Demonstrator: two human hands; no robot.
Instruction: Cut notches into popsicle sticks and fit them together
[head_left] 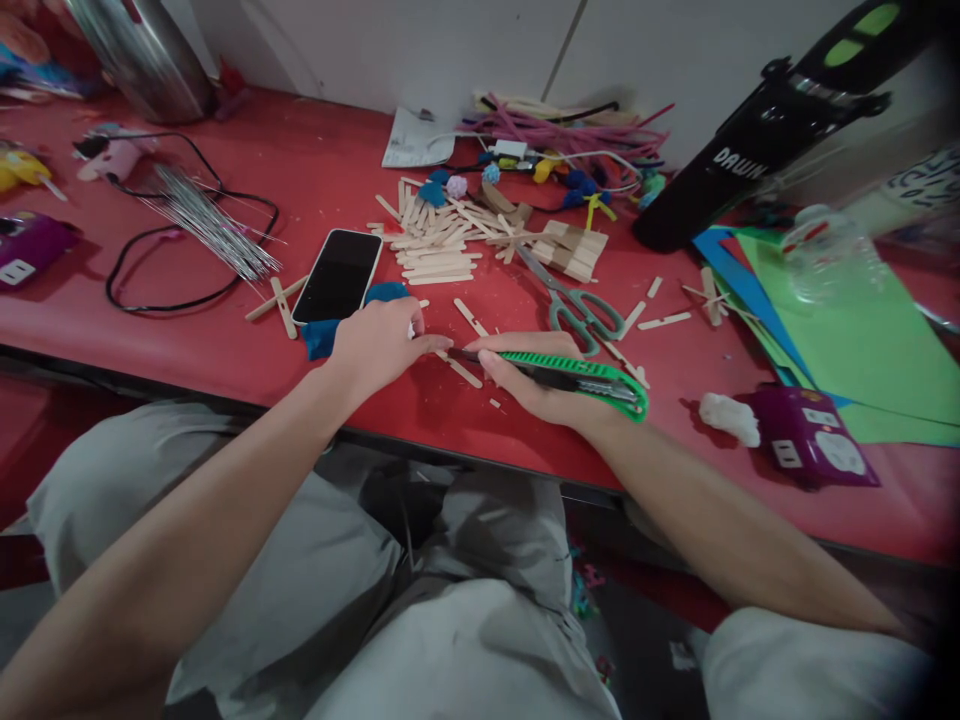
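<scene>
Two bare hands meet over one thin wooden stick [463, 372] near the front edge of the red tabletop [300, 165]. The right hand [534, 385] is closed firmly around a green utility knife [577, 371], its blade pointing toward the far end of the stick. The left hand [381, 338] has its thumb and fingertips at that same end; whether they pinch the wood or only press it down, I cannot tell.

Some cutting looks done: tiny chips [495, 403] lie just in front of the stick, and short lengths of wood [654, 287] are scattered to the right of the scissors [556, 287]. The stick at the blade seems only part-way worked, though the hands hide the cut itself. Much wood appears uncut: a broad pile of sticks [439, 278] lies beyond the hands, beside a brown-banded bundle [592, 250]. Farther right, a few crossed sticks [709, 293] sit by the coloured paper [847, 340]; whether they are joined is unclear.
</scene>
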